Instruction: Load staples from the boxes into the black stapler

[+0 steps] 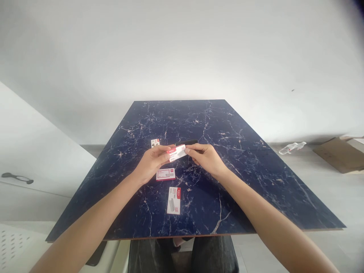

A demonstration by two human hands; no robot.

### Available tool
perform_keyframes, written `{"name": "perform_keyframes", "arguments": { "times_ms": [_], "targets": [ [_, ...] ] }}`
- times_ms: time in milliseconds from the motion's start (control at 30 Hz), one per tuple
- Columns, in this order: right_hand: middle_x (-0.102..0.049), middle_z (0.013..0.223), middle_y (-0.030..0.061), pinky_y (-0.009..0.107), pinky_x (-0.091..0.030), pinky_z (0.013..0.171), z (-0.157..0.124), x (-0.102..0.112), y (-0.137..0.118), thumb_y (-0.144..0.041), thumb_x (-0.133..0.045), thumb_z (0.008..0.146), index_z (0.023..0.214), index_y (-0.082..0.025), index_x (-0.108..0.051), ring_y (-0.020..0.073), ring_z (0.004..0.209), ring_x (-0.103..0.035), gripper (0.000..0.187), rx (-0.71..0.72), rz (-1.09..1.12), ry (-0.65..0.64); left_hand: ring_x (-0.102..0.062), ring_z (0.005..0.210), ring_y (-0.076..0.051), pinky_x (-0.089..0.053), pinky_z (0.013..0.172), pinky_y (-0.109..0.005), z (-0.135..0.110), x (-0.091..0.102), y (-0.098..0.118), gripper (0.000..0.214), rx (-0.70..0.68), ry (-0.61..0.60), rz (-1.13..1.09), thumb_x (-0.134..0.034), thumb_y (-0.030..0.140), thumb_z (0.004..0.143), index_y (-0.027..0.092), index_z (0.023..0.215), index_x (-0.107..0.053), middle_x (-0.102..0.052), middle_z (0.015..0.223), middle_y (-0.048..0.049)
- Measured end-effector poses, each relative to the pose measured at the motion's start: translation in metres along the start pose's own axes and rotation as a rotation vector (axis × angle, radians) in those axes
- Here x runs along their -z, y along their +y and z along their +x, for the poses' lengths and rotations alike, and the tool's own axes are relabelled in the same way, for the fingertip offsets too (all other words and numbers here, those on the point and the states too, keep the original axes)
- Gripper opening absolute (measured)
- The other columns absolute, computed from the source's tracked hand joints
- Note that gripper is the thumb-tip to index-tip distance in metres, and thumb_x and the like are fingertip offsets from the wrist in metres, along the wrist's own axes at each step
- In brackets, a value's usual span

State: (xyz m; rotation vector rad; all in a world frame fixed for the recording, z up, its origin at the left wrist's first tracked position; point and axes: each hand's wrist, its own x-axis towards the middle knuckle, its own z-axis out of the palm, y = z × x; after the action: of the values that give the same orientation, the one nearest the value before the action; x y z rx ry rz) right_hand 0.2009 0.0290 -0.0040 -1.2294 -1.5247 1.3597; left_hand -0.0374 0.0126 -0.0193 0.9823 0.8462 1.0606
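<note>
Both my hands hold one small red and white box (176, 152) above the middle of a dark blue marbled table (256, 178). My left hand (150, 163) grips its left end and my right hand (207, 158) its right end. A black object (187, 142) lies on the table just behind the box, partly hidden by it. A second red and white box (165, 174) lies flat under my left hand. A third box (174, 200) lies nearer me. A small white card or packet (155, 143) lies beyond my left hand.
A white cabinet with a dark handle (17, 177) stands at the left. On the floor at the right lie a plastic bottle (291, 147) and flattened cardboard (338, 153). A white wall stands behind the table. My legs show under the near table edge.
</note>
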Motion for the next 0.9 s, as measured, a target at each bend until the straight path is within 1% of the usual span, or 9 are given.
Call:
{"name": "perform_keyframes", "arguments": {
  "times_ms": [433, 900],
  "targets": [
    [-0.062, 0.068, -0.0001, 0.027, -0.035, 0.05, -0.0003, 0.0002, -0.0006, -0.052, -0.073, 0.088, 0.118, -0.02, -0.079, 0.0109, 0.054, -0.044, 0.044, -0.008, 0.003, -0.005, -0.063, 0.123, -0.029, -0.054, 0.096, -0.039, -0.0004, -0.0008, 0.0013, 0.022, 0.007, -0.007, -0.015, -0.087, 0.031, 0.079, 0.025, 0.099, -0.079, -0.07, 0.133, -0.0071],
    [-0.068, 0.076, 0.0022, 0.028, -0.036, 0.05, -0.0003, 0.0005, 0.0, -0.053, -0.072, 0.088, 0.118, -0.023, -0.079, 0.0114, 0.055, -0.046, 0.043, 0.002, -0.017, -0.003, -0.062, 0.123, -0.03, -0.055, 0.096, -0.042, -0.0005, -0.0004, 0.0015, 0.025, 0.007, 0.0, 0.008, -0.088, 0.033, 0.078, 0.025, 0.1, -0.079, -0.069, 0.134, -0.0082]
  ]
}}
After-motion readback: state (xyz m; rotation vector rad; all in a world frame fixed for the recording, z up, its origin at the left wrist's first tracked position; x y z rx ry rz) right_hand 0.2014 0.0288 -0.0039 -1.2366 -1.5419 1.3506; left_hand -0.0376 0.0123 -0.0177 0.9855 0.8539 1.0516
